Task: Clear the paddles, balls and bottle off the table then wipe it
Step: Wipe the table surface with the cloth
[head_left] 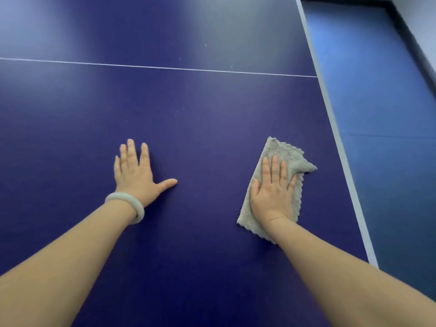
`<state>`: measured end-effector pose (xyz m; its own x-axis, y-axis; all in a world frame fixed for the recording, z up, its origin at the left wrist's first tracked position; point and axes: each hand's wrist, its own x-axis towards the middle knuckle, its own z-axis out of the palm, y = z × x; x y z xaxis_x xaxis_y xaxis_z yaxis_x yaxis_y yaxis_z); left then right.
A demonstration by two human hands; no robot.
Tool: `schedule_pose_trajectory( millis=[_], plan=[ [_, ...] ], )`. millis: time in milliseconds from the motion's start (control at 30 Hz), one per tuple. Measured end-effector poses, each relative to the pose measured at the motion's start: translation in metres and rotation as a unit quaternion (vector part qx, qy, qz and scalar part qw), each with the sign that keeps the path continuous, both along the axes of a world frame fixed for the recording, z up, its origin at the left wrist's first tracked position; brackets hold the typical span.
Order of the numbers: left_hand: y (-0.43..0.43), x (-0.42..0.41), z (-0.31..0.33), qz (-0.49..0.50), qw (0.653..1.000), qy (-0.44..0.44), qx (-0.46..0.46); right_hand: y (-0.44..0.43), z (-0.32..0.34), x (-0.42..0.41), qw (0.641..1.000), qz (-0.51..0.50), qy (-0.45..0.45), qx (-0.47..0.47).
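From the head camera, the right hand point(272, 191) lies flat with straight fingers on a grey fluffy cloth point(280, 156), pressing it onto the dark blue table point(188, 126) near the table's white right edge line point(335, 138). The left hand point(135, 172) rests palm-down on the bare table, fingers spread and thumb out, well apart from the cloth. A pale bangle point(128, 205) circles the left wrist. A thin white centre line point(165, 67) crosses the table beyond both hands.

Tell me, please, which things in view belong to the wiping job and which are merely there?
Job: table, grey cloth, right hand pressing it flat, left hand resting on the table.
Merely there: bracelet, blue floor.
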<state>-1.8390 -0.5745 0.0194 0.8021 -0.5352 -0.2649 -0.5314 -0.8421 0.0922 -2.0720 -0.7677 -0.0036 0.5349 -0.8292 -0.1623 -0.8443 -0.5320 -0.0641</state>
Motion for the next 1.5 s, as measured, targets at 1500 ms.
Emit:
schedule_pose_trajectory(
  millis=[1500],
  plan=[
    [0.039,0.093,-0.011,0.057,0.987,0.136,0.055,-0.114,0.006,0.264,0.999,-0.012,-0.019,0.023]
  ],
)
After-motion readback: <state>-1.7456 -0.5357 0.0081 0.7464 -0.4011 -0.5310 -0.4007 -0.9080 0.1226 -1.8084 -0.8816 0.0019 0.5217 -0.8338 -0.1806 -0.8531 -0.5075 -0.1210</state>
